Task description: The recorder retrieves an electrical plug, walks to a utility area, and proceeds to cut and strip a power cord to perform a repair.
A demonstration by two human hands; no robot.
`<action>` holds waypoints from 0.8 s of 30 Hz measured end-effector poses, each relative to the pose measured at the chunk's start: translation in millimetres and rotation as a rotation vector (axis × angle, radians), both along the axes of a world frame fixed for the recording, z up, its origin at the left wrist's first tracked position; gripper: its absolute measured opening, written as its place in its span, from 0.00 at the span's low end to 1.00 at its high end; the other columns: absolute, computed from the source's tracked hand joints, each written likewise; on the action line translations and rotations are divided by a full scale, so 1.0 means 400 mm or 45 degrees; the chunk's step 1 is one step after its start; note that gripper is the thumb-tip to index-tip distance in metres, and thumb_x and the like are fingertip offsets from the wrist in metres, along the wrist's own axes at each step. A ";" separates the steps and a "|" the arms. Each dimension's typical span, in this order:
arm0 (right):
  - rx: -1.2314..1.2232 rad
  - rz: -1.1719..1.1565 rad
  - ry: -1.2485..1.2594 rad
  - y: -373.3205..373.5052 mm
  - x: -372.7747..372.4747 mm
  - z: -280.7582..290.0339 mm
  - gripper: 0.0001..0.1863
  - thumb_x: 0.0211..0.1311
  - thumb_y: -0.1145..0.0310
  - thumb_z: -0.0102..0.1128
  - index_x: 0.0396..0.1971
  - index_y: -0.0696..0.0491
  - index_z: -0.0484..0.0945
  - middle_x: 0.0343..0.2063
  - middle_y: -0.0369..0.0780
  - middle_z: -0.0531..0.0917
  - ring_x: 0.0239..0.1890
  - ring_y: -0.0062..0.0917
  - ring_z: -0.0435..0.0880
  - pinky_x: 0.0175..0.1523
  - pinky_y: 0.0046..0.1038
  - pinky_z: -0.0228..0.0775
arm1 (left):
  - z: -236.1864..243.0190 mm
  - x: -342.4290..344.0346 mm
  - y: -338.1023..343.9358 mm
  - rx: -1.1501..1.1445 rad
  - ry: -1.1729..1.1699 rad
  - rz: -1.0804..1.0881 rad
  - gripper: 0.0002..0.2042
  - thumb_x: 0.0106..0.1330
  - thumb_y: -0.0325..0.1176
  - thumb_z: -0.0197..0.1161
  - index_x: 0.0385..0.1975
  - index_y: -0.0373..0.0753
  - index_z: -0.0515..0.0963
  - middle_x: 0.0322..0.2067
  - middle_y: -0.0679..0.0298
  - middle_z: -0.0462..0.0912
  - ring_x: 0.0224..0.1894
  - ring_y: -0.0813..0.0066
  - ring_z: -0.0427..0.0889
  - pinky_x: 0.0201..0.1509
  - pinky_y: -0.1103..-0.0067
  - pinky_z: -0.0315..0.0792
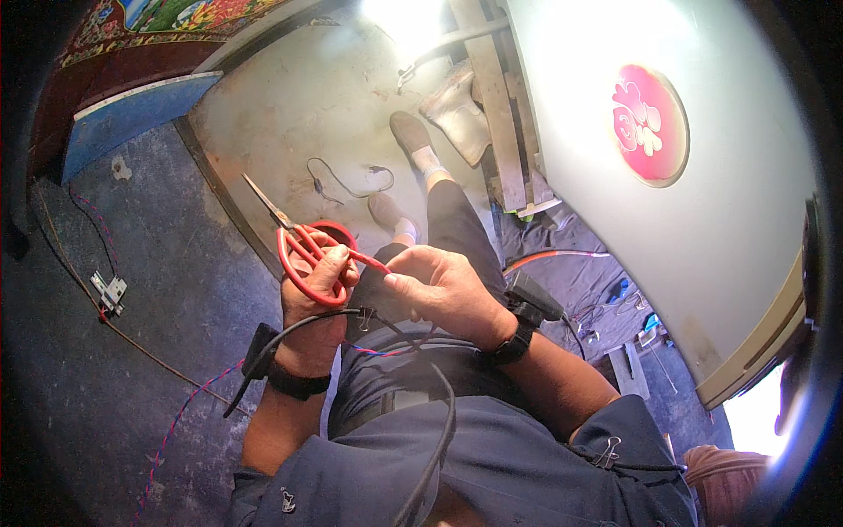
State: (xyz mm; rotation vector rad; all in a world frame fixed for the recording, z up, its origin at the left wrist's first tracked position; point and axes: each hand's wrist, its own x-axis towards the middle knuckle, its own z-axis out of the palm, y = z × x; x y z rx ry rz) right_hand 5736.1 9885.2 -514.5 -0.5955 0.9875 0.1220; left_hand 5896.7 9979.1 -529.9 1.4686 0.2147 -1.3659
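Note:
My left hand (318,290) is closed around a pair of scissors (279,216) with red loop handles, the blades pointing up and left. Against the handles sits a red ring (342,232) that looks like a roll of tape. A narrow red strip (369,261), like tape wound round a wire end, spans from the left fingers to my right hand (452,294), which pinches its end between thumb and forefinger. A twisted red-and-blue wire (378,352) passes below the hands. Whether it joins the red strip is hidden.
A black cable (443,378) with clips crosses my front. A twisted wire (180,411) trails over the dark floor at left, near a small white fitting (109,292). A large white panel (650,255) stands at right. A thin black cord (342,180) lies ahead, beside my feet.

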 end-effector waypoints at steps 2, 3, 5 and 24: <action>-0.010 -0.007 0.008 0.007 -0.005 -0.007 0.12 0.64 0.65 0.60 0.39 0.58 0.78 0.22 0.31 0.78 0.21 0.11 0.75 0.25 0.16 0.68 | 0.002 -0.001 -0.003 0.017 -0.006 0.010 0.05 0.63 0.24 0.56 0.36 0.37 0.68 0.25 0.67 0.72 0.25 0.81 0.73 0.31 0.83 0.70; -0.022 -0.015 0.018 0.010 -0.007 -0.011 0.11 0.64 0.64 0.60 0.40 0.56 0.79 0.20 0.31 0.78 0.20 0.11 0.75 0.25 0.16 0.67 | 0.001 -0.001 -0.002 0.016 -0.007 0.009 0.05 0.63 0.24 0.57 0.35 0.37 0.69 0.25 0.67 0.72 0.25 0.81 0.73 0.31 0.83 0.70; 0.000 -0.021 0.019 0.009 -0.007 -0.014 0.11 0.65 0.64 0.59 0.40 0.57 0.78 0.20 0.31 0.78 0.20 0.11 0.74 0.25 0.16 0.67 | -0.002 -0.001 0.001 0.015 -0.007 0.008 0.04 0.63 0.25 0.57 0.35 0.37 0.69 0.25 0.67 0.72 0.24 0.81 0.73 0.31 0.83 0.70; 0.590 -0.362 -0.015 0.008 -0.020 -0.049 0.07 0.64 0.67 0.56 0.34 0.54 0.77 0.23 0.31 0.76 0.20 0.13 0.71 0.22 0.17 0.60 | 0.004 -0.010 -0.017 0.020 0.081 0.041 0.07 0.64 0.26 0.57 0.39 0.37 0.68 0.26 0.66 0.73 0.25 0.82 0.74 0.29 0.85 0.70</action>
